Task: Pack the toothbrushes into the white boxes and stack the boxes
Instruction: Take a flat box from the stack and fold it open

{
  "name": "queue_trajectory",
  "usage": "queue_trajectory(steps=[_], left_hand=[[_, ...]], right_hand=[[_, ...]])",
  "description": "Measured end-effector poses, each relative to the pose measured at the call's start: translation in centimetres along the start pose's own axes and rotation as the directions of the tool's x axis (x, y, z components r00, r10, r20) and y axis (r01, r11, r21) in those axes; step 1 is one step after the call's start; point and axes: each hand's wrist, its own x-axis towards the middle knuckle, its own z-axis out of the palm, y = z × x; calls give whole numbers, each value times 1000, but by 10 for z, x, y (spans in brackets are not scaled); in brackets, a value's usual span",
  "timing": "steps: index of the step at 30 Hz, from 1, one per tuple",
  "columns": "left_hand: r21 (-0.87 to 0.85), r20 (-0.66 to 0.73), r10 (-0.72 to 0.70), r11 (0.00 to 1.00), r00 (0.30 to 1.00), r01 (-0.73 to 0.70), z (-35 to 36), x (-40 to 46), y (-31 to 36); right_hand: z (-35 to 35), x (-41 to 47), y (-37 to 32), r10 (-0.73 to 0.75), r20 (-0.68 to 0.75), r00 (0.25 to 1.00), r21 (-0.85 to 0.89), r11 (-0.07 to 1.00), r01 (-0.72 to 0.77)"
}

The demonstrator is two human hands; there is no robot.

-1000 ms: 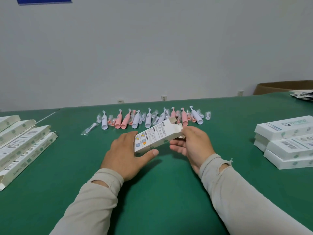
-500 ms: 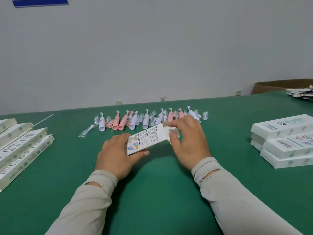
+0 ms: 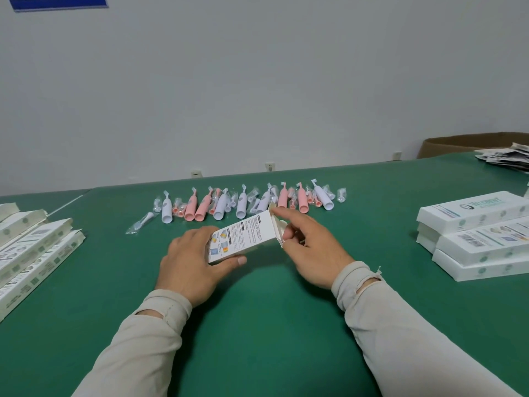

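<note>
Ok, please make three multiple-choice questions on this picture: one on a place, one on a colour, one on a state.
1. Where is the stack of closed white cardboard boxes?
A. at the table's right side
B. behind the toothbrushes
C. under the left hand

2. Which colours are the plastic toothbrush handles in the far row?
A. blue and yellow
B. pink and white
C. all black

3. In what state is the end of the small printed white box held by both hands?
A. taped shut
B. crushed flat
C. open, flap out

Answers:
1 A, the stack lies on the green table to the right.
2 B, only pink and white handles show.
3 C, the left hand grips the box while the right hand has its fingers at the unfolded flap.
</note>
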Motion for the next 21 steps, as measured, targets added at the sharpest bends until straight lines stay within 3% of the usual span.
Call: queue_trajectory(steps=[3, 5, 7, 9, 13, 17, 21], left_hand=[[22, -39, -10, 1000, 999, 11, 3, 0, 1], [42, -119, -33, 998, 992, 38, 7, 3, 4], [61, -204, -41, 997, 978, 55, 11, 9, 9], [90, -249, -29, 994, 968, 53, 16, 15, 14], [131, -279, -27, 989, 960, 66, 28, 19, 14], [106, -274, -121, 982, 954, 155, 30, 25, 8], [77, -265, -142, 983, 954, 168, 30, 25, 7]], right_hand=[[0, 1, 2, 1, -42, 999, 50, 999, 1], [-4, 10, 2, 75, -218, 973, 164, 986, -40], [-20, 29, 9, 188, -464, 866, 166, 978, -124], [-42, 52, 21, 258, -583, 770, 64, 960, -273], [-79, 95, 56, 363, -515, 777, -240, 809, -536], [-87, 138, 79, 418, -352, 838, -378, 755, -535], [-81, 170, 99, 480, -213, 851, -460, 719, -521]])
